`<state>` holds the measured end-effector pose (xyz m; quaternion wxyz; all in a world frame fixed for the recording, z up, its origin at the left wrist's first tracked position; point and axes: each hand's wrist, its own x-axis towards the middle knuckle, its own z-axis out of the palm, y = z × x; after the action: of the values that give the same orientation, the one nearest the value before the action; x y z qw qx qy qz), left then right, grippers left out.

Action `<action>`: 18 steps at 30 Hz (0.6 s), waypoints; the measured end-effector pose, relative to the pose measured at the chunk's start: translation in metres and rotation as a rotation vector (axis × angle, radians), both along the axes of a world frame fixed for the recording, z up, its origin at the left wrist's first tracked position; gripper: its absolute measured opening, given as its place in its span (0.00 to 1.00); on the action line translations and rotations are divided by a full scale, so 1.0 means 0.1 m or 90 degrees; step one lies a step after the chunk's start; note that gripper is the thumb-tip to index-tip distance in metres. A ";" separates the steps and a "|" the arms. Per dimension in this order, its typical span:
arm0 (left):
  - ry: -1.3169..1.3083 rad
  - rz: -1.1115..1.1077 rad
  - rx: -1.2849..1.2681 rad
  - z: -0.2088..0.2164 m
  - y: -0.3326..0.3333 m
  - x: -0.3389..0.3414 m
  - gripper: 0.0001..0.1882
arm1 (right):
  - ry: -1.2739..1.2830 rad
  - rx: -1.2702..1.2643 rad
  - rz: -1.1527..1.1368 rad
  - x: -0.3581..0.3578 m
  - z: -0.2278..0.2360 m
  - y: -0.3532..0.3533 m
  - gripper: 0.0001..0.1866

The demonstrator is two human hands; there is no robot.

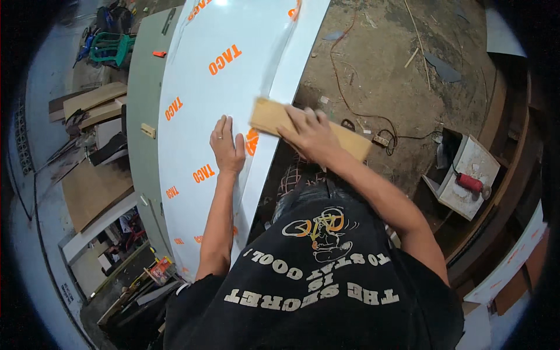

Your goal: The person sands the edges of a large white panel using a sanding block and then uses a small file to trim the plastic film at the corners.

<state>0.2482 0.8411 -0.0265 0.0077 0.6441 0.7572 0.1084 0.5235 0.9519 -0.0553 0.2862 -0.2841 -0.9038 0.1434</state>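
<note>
The white panel (pixel 216 93) with orange print lies along the desk (pixel 142 96), and to its left a green-grey part of the desk is seen. Along the right edge of the panel runs a plain white strip (pixel 293 64). The left grip (pixel 228 149) of the person rests on the panel, near this strip, with the palm down; the fingers are straight and close to each other, they point to the far end, and they hold nothing. The right grip (pixel 312 133) is clamped on the wood block (pixel 267 116), with the fingers bent over it, and is a little blurred. The block lies across the right edge of the panel: its left end is over the strip, and its right end reaches out above the floor (pixel 385 76). Near the left edge of the desk there are a small pale piece (pixel 148 130) and, farther up, an orange piece (pixel 158 54). On the floor at the right, a cord (pixel 345 87) is winding, and a red tool (pixel 468 182) lies on a dusty box (pixel 481 158).
</note>
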 end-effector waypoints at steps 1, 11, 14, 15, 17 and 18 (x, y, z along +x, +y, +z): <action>0.004 0.003 -0.017 -0.05 -0.02 -0.03 0.30 | 0.061 0.011 0.006 -0.21 -0.04 0.13 0.20; -0.051 0.050 0.026 -0.09 -0.04 -0.08 0.29 | -0.002 0.075 -0.056 0.37 -0.05 0.77 0.25; -0.049 0.060 0.009 -0.05 -0.01 -0.03 0.29 | -0.017 0.024 0.105 0.32 -0.25 0.17 0.25; -0.055 0.055 0.012 -0.04 0.00 -0.02 0.29 | 0.026 0.039 0.085 0.05 -0.24 0.18 0.24; -0.064 0.047 0.015 -0.10 0.06 -0.03 0.28 | 0.020 0.046 0.020 -0.66 -0.13 0.43 0.23; -0.061 0.044 0.026 -0.12 0.08 -0.05 0.28 | -0.023 0.035 -0.019 -0.96 0.06 0.69 0.22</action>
<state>0.2437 0.8486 -0.0385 0.0271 0.6115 0.7755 0.1551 0.4277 1.0212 -0.0494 0.2795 -0.2923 -0.9080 0.1092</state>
